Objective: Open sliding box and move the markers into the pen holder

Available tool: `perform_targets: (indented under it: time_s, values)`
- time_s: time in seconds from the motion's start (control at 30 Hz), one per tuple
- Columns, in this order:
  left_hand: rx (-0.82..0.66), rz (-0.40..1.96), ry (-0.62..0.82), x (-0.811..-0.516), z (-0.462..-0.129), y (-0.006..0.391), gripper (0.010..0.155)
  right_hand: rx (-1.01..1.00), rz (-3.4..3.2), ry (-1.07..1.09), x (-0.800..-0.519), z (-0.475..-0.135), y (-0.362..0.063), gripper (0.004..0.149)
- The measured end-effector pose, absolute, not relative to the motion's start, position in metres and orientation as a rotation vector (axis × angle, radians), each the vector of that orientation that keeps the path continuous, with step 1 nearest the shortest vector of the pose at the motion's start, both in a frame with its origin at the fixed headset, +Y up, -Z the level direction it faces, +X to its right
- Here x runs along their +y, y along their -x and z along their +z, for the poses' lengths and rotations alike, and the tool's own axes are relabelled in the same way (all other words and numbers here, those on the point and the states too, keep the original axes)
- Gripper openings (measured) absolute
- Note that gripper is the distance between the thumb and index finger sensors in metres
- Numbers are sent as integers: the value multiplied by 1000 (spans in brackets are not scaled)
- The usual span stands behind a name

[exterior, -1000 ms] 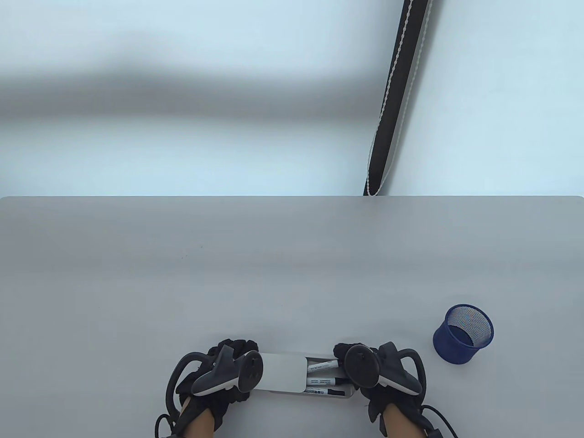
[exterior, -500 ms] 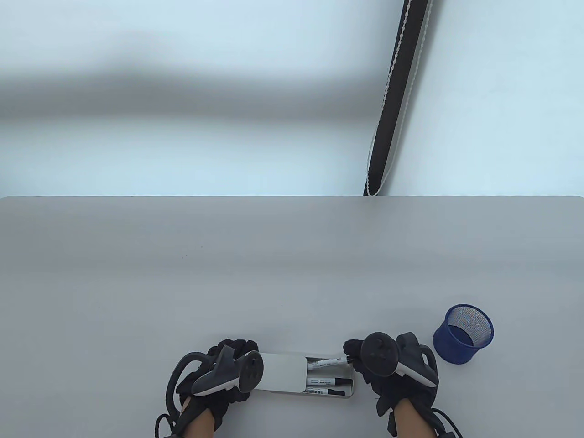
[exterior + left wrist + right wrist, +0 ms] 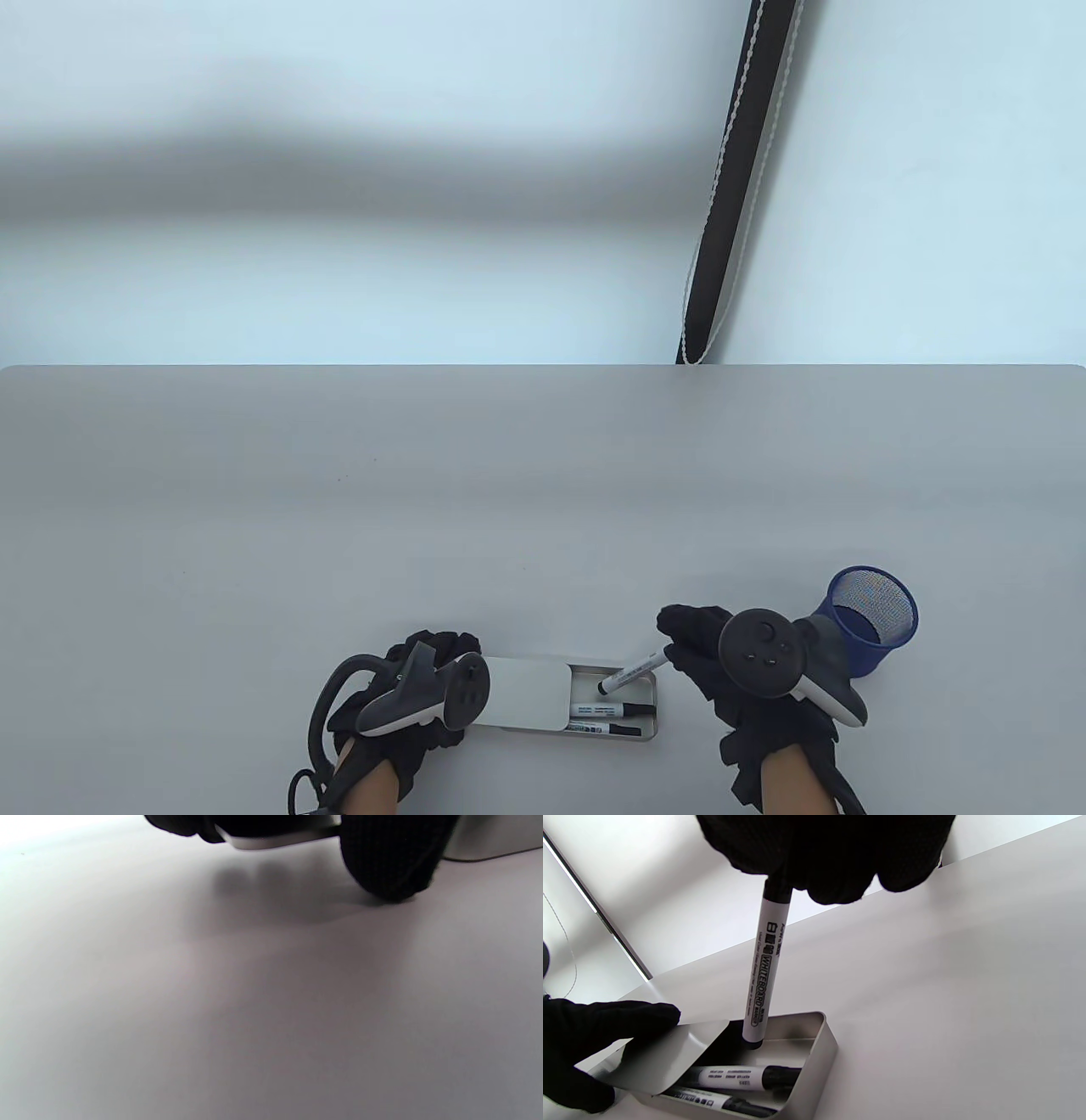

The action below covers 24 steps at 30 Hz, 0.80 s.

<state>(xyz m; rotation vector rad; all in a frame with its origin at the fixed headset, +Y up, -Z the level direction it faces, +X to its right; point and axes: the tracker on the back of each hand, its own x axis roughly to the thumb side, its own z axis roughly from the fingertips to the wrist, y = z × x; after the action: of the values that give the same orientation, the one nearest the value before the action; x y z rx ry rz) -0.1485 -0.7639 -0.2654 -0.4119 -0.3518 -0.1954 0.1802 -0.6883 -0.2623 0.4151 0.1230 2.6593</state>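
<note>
A grey metal sliding box [image 3: 649,728] [image 3: 821,1060] lies at the table's near edge, its lid [image 3: 522,692] [image 3: 666,1056] slid left. My left hand [image 3: 407,692] [image 3: 598,1027] grips the box's left end. Two white-barrelled markers [image 3: 607,709] [image 3: 738,1075] lie in the open part. My right hand [image 3: 704,649] [image 3: 823,853] pinches a third marker [image 3: 628,675] [image 3: 763,976] by its black cap end, lifted and tilted over the box. The blue mesh pen holder [image 3: 865,615] stands right of my right hand.
The grey table [image 3: 509,509] [image 3: 271,1005] spreads bare behind the box. A dark pole with a white cord [image 3: 730,178] rises beyond the table's far edge. The left wrist view shows only gloved fingers [image 3: 390,857] at the box's edge.
My right hand took the rear marker by its cap end, lifted it out of the box and moved right toward the pen holder. The left hand and the box stayed still.
</note>
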Motion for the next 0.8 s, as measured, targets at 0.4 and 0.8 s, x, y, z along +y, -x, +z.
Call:
perform_targets:
  time_s: [0.4,0.8]
  values:
    - [-355,-178,419,-764,-266,149,77,-497,2667,-298,-653,-234,-191,44]
    - [-354,-180,421,-764,-266,150,77,-973,2676,-31,-641,-215,-208,43]
